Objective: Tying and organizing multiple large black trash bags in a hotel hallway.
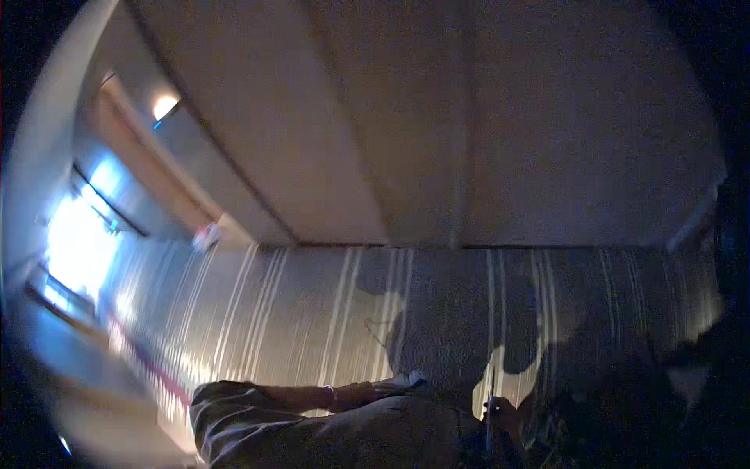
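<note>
My left arm reaches across the bottom of the view from a loose, greyish sleeve [225, 404], with a thin band [333, 396] around the wrist. At its end my left hand [394, 384] is dim and blurred, beside a small pale patch. Farther right, my right hand [503, 409] appears in deep shadow with curled fingers. A thin upright line [491, 381] runs by it; whether the hand grips it cannot be made out. Below both hands lies dark clothing [398, 431].
A floor covering with pale stripes [304, 311] spreads ahead, crossed by dark shadows. Tall brownish panels [398, 129] rise at its far edge. At left are a glaring bright opening [82, 246], a small lit lamp [166, 107] and a blurred red-and-white object [205, 237].
</note>
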Action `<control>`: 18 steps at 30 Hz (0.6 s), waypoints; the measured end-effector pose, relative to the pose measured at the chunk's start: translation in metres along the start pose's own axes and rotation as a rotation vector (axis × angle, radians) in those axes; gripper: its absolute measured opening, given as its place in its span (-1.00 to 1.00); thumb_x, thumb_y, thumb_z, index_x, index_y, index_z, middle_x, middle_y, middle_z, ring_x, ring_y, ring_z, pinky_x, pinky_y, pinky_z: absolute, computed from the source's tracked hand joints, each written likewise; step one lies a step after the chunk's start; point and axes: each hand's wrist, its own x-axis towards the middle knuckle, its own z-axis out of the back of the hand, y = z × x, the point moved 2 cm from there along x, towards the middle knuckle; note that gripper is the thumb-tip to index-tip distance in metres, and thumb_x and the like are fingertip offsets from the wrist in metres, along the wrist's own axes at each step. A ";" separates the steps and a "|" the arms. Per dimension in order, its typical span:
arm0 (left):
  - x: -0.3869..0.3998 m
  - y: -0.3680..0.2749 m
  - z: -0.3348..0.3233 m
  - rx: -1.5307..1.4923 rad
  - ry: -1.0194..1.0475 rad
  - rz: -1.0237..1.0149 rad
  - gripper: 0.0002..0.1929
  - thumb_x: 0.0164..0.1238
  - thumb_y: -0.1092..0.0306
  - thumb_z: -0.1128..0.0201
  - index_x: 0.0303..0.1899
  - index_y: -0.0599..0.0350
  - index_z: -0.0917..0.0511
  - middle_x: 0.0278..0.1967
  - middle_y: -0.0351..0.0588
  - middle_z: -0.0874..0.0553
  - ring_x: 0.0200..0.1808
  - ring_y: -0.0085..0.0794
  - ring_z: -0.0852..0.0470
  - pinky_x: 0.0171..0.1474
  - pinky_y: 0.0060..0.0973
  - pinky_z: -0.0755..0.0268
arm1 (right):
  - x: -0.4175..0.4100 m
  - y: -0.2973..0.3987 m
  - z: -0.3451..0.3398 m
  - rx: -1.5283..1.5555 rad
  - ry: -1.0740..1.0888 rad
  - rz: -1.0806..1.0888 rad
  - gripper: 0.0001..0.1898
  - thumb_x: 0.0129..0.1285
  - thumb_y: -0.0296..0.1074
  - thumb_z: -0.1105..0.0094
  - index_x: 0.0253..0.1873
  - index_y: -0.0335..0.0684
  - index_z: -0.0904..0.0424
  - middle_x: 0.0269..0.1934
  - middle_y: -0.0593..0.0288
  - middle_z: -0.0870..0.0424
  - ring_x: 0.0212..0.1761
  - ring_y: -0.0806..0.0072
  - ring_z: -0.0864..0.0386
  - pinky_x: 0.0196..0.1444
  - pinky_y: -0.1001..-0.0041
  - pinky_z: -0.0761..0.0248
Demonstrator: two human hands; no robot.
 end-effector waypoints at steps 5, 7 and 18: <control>-0.055 0.031 -0.050 -0.010 -0.240 0.402 -0.65 0.23 0.05 -0.04 0.00 -0.07 -0.45 -0.13 0.03 -0.51 -0.13 -0.03 -0.55 -0.08 -0.15 -0.45 | 0.095 0.112 -0.085 -0.713 0.305 0.229 -0.73 0.24 -0.28 -0.07 -0.08 -0.34 -0.48 -0.30 -0.04 -0.61 -0.27 0.19 -0.62 -0.23 0.32 -0.47; -0.071 0.045 -0.045 -0.066 -0.240 0.559 -0.68 0.25 0.08 0.00 0.01 -0.15 -0.44 -0.15 -0.03 -0.48 -0.16 -0.03 -0.55 -0.11 -0.15 -0.47 | 0.135 0.143 -0.148 -0.787 0.415 0.297 -0.75 0.21 -0.27 -0.08 -0.11 -0.31 -0.50 -0.29 -0.06 -0.61 -0.22 0.11 -0.60 -0.21 0.27 -0.45; -0.186 0.170 -0.009 -0.329 -0.508 0.891 -0.67 0.27 0.12 0.06 -0.07 0.03 -0.53 -0.19 0.09 -0.64 -0.10 -0.07 -0.60 -0.08 -0.19 -0.45 | 0.244 0.162 -0.448 -1.077 1.165 0.530 -0.69 0.16 -0.24 -0.08 -0.06 -0.29 -0.52 -0.18 -0.02 -0.60 -0.11 0.19 -0.56 -0.06 0.36 -0.41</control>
